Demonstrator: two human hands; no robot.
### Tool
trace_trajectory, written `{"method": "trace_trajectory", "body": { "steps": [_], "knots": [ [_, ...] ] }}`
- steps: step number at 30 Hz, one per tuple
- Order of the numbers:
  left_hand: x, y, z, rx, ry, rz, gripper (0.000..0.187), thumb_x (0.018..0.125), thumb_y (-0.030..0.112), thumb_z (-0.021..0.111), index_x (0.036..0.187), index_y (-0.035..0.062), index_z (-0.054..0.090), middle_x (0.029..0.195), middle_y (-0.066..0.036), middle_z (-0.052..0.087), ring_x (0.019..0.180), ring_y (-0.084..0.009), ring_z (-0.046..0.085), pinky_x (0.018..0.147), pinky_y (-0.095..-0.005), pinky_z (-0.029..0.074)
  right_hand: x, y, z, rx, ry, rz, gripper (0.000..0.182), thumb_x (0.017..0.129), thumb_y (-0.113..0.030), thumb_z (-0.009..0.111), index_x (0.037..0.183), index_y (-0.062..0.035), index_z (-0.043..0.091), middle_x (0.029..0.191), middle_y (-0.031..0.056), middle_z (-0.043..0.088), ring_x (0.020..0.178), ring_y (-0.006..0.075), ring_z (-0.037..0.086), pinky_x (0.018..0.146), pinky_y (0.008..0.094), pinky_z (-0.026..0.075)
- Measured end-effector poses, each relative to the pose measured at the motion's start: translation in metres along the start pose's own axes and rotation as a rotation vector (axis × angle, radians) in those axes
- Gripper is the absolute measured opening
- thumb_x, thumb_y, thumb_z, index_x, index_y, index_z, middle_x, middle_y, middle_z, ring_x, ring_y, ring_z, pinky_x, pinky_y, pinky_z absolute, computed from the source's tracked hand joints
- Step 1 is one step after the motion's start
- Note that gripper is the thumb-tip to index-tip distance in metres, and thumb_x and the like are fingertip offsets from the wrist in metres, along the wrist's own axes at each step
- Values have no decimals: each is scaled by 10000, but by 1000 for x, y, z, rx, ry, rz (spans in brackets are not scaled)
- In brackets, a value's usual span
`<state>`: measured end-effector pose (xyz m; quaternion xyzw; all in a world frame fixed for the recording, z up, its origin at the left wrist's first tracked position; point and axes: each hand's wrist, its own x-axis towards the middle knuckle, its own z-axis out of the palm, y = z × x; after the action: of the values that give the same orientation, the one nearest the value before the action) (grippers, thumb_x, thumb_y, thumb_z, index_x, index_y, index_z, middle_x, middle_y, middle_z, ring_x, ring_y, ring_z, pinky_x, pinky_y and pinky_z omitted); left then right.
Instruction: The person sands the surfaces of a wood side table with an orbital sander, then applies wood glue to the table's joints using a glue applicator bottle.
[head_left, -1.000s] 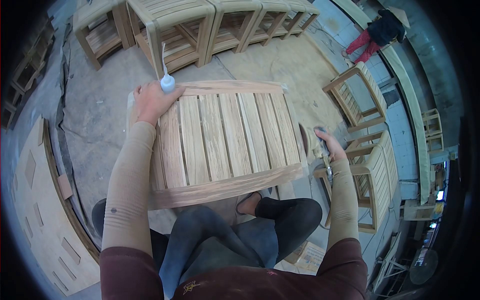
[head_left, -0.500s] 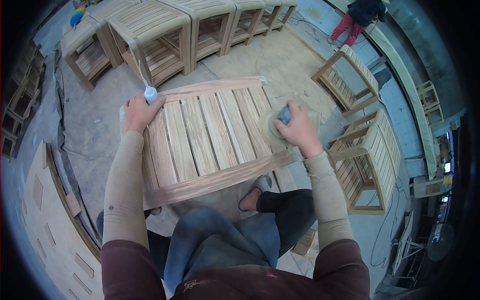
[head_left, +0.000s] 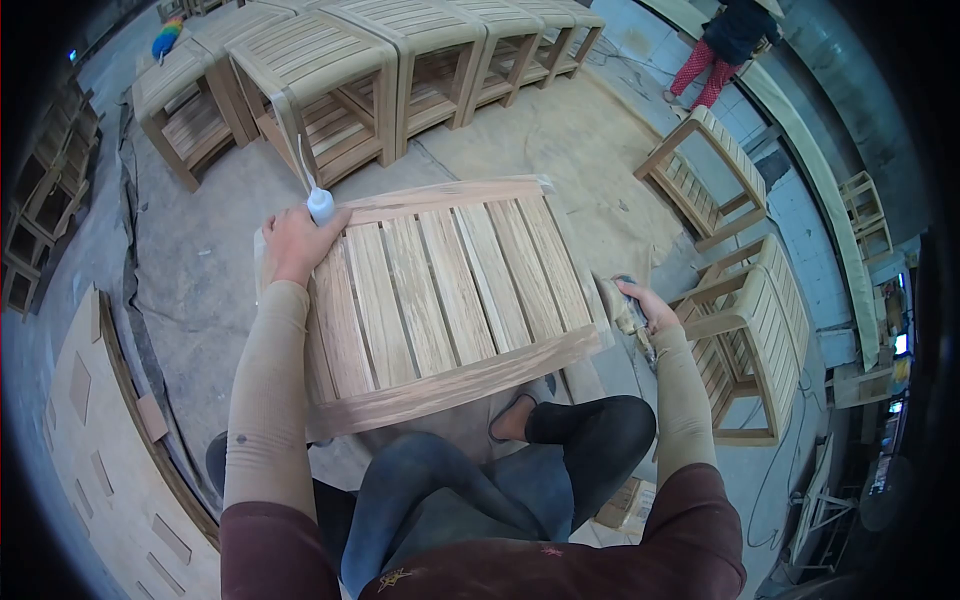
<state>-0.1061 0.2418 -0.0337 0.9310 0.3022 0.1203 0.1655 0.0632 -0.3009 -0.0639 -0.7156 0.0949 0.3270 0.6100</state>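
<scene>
In front of my crossed legs lies a slatted wooden panel [head_left: 430, 290], its pale slats framed by darker end rails. At its far left corner, my left hand [head_left: 297, 247] is closed around a small white squeeze bottle [head_left: 320, 206] with a long thin nozzle pointing up, and the hand rests against the panel's edge. Past the panel's right edge, my right hand [head_left: 655, 308] grips a round hand-held sander [head_left: 628, 308]. The sander is tilted on its side, its disc facing the panel and apart from its top.
Several slatted wooden stools [head_left: 350, 80] stand in a row at the back. More stools [head_left: 750, 330] are at the right. A curved board [head_left: 120, 450] lies at the left. A person [head_left: 725, 45] in red dotted trousers is at the back right. A carton [head_left: 627, 505] sits near my right knee.
My right hand has lifted the sander off the panel's right part and carried it right and down past the edge, turning it on its side. The left hand still holds the bottle.
</scene>
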Motion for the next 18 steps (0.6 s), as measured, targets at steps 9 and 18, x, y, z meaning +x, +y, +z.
{"method": "trace_trajectory", "body": {
  "steps": [9, 18],
  "knots": [
    [-2, -6, 7, -13, 21, 50, 743, 775, 673, 560, 972, -33, 683, 1000, -228, 662, 1020, -332, 593, 1051, -446, 285, -73, -71, 94, -1111, 395, -801, 556, 732, -301, 734, 1187, -52, 535, 1033, 207, 601, 932, 338, 614, 819, 403, 488],
    [-3, -7, 10, -22, 32, 72, 707, 784, 653, 561, 981, -14, 686, 1018, -218, 666, 1034, -330, 596, 1059, -441, 283, -94, -70, 145, -1162, 415, -727, 562, 713, -306, 729, 1185, -72, 534, 1056, 231, 567, 895, 418, 600, 797, 427, 500]
  ]
}}
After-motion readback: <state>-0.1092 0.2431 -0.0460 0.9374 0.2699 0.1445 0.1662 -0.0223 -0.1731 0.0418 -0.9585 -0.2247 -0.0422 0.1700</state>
